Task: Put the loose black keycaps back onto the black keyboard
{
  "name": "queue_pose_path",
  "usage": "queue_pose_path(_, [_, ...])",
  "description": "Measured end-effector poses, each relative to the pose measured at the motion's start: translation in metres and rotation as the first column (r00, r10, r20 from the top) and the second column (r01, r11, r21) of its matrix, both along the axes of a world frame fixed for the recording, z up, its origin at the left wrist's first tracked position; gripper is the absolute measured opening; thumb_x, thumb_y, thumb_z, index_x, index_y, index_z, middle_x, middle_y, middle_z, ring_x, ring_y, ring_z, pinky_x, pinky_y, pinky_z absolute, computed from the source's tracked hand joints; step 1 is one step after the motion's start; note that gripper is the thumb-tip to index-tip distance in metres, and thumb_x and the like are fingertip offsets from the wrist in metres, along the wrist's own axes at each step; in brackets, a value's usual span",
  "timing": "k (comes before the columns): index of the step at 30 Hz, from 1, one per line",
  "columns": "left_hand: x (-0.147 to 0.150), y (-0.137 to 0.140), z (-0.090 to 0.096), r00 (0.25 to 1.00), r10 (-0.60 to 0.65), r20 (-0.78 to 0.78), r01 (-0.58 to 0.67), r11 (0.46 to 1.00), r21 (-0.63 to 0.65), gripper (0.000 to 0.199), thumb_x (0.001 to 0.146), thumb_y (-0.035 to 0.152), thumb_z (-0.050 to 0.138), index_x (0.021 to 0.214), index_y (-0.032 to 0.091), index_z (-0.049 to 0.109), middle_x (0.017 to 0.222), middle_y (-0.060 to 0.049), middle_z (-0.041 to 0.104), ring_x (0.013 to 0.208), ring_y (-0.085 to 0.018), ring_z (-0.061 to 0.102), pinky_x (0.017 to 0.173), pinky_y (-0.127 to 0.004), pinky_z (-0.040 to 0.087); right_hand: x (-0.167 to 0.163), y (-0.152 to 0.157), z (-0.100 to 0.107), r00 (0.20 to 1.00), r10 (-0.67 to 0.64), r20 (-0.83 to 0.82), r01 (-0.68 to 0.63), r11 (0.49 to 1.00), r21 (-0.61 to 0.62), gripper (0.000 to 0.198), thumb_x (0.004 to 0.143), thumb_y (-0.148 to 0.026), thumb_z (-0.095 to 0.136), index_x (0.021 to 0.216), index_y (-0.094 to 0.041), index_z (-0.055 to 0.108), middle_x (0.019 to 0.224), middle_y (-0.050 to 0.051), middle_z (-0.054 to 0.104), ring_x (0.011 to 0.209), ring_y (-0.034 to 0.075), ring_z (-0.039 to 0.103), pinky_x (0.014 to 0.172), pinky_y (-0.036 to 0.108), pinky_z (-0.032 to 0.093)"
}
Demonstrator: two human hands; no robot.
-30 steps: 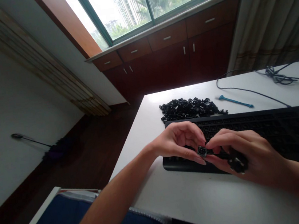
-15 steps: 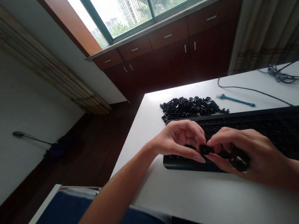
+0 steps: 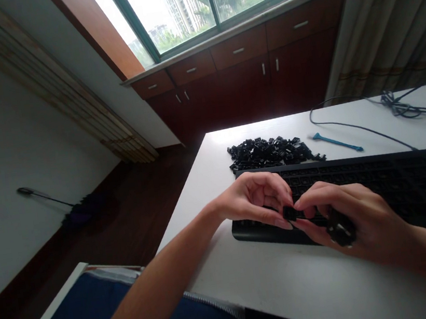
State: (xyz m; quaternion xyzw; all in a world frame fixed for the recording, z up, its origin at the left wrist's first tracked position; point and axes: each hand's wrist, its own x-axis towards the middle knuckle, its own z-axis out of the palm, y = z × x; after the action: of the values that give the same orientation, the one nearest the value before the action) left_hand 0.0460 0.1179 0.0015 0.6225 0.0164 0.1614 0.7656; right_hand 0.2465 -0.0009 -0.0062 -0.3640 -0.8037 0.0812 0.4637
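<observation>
My left hand (image 3: 255, 197) pinches a small black keycap (image 3: 288, 213) between thumb and fingertips, over the left end of a black keyboard (image 3: 408, 181). Close beside it, my right hand (image 3: 365, 218) is closed around a black-handled tool (image 3: 340, 227) whose rounded butt end points toward me. The thin front end of this tool reaches to the keycap; its tip is hidden, so its kind cannot be made out. Most of the keyboard shows bare key sockets. Behind it lies a heap of loose black keycaps (image 3: 269, 152).
A blue brush (image 3: 338, 142) lies on the white table (image 3: 291, 280) behind the keyboard, near a black cable (image 3: 370, 131) that runs to a coiled bundle. A dark blue chair seat (image 3: 110, 304) stands at the lower left. Wooden cabinets (image 3: 242, 82) line the window wall.
The keycap has tilted and shifted very slightly left between the fingertips. Both hands otherwise keep their places.
</observation>
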Motion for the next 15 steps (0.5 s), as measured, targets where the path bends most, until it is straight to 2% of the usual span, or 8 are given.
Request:
queue_pose_path(6, [0.0001, 0.0014, 0.0008, 1.000, -0.017, 0.011, 0.016, 0.999, 0.042, 0.033, 0.066, 0.001, 0.081, 0.094, 0.016, 0.071, 0.099, -0.005, 0.062, 0.090, -0.015, 0.067, 0.083, -0.029, 0.059, -0.0002, 0.0005, -0.0006, 1.000, 0.019, 0.001, -0.019, 1.000, -0.002, 0.031, 0.079, -0.012, 0.071, 0.105, -0.018, 0.057, 0.080, -0.001, 0.062, 0.060, 0.006, 0.053, 0.054, 0.019, 0.040])
queue_pose_path(15, [-0.0010, 0.0032, -0.0003, 1.000, 0.017, -0.019, -0.015, 0.997, 0.073, 0.026, 0.068, 0.012, 0.084, 0.088, 0.014, 0.069, 0.098, -0.007, 0.064, 0.087, -0.015, 0.068, 0.079, -0.028, 0.059, 0.0000, 0.0004, -0.0024, 0.999, 0.034, -0.010, -0.034, 0.999, -0.001, 0.034, 0.078, -0.008, 0.072, 0.107, -0.018, 0.057, 0.082, -0.002, 0.063, 0.059, 0.004, 0.049, 0.056, 0.017, 0.039])
